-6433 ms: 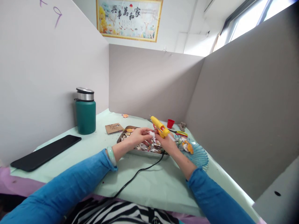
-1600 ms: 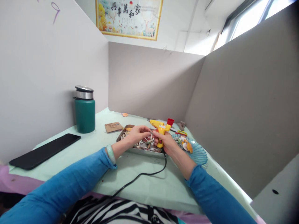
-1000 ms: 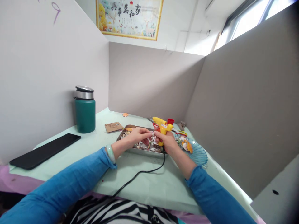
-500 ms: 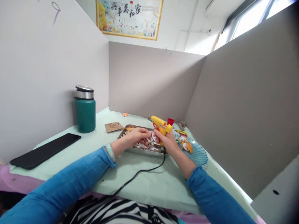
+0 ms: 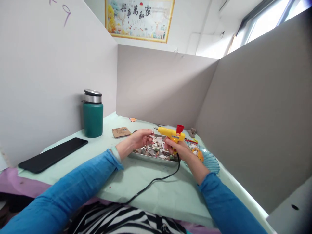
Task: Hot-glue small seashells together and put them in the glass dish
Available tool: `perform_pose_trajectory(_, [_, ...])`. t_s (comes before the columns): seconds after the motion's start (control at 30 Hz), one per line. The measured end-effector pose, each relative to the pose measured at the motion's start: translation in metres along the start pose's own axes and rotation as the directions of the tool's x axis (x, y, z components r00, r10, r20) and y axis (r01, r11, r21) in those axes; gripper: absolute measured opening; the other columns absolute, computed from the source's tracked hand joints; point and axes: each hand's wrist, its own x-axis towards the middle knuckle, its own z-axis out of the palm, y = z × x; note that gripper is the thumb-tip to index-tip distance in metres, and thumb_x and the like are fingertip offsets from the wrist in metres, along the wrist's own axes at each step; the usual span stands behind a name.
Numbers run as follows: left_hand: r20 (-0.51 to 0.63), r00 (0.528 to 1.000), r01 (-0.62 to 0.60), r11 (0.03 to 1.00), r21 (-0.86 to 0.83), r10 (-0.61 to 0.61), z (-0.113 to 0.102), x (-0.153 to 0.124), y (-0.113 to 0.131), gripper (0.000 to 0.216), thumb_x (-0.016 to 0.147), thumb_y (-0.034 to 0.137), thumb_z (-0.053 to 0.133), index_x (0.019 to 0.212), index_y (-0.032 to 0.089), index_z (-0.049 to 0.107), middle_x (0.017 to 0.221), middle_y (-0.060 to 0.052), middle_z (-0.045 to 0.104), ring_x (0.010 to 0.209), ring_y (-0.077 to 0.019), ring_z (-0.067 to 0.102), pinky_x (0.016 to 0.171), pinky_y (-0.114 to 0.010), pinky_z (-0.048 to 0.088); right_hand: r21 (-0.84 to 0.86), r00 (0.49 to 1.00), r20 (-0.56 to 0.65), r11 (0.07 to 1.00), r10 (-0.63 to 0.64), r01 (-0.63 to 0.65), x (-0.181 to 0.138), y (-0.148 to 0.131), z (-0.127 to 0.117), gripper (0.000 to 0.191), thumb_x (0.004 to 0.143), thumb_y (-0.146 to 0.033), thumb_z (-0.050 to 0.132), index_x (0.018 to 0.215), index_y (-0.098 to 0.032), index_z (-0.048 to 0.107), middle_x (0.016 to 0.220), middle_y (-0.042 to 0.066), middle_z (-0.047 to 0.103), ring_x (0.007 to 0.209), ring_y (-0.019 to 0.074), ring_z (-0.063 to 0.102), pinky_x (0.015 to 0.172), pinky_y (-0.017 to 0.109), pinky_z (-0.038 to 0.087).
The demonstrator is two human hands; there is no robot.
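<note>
My right hand [image 5: 180, 149] is closed round the grip of a yellow glue gun [image 5: 170, 132], whose nozzle points left at my left hand. My left hand [image 5: 139, 139] pinches a small pale shell piece [image 5: 151, 136] just under the nozzle tip. Both hands hover over a metal tray [image 5: 148, 158] filled with several shells. A black cord [image 5: 151, 183] runs from the gun down toward my lap. A blue shell-shaped dish [image 5: 211, 161] holding shells lies just right of my right hand.
A green flask [image 5: 93, 114] stands at the left wall, with a black phone [image 5: 53, 154] lying nearer me. A brown card [image 5: 121, 132] lies behind the tray. A red cup [image 5: 180, 128] and scissors [image 5: 191, 141] sit behind the gun. Grey partitions enclose the table.
The glue gun has swung level, its nozzle now pointing left at the shell piece. My left hand has lifted slightly and moved apart from my right. The camera has shifted a little left.
</note>
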Motion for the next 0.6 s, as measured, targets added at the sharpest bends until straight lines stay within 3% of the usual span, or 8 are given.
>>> perform_pose_trajectory(0.6, [-0.048,0.999,0.008,0.997,-0.079,-0.012,0.0006,-0.0003,0.0011,0.006,0.079,0.01,0.054,0.078,0.008,0.06,0.063,-0.003,0.06,0.046,-0.009,0.053,0.055,-0.027,0.05,-0.02,0.999,0.04,1.0,0.002,-0.001,0.0006,0.0022,0.0019,0.033,0.078,-0.046,0.059,0.065,-0.017,0.056,0.058,-0.001,0.055,0.043,0.0067,0.041,0.044,0.023,0.03])
